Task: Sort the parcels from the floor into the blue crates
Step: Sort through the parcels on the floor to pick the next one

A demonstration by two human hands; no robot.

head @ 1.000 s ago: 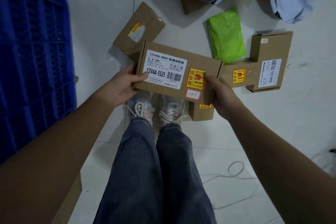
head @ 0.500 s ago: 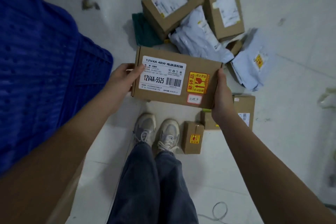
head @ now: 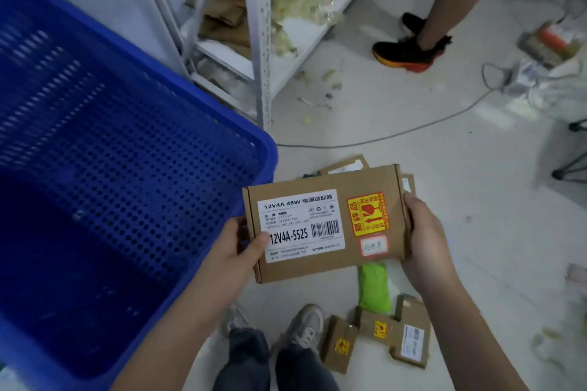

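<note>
Stockroom, metal shelving (head: pixel 259 41), blue crate (head: pixel 95 168), floor parcels (head: pixel 340 347)

i see a flat brown cardboard parcel (head: pixel 324 222), white label up, just right of the perforated blue plastic crate (head: pixel 104 168), smaller cardboard parcels (head: pixel 374 340) on the floor.

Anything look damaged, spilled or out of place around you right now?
The held box looks intact, flat between the left hand and right hand. Odd bits: pale scraps litter the floor by the shelf, and a cable trails loose across the floor, a possible trip risk.
</note>
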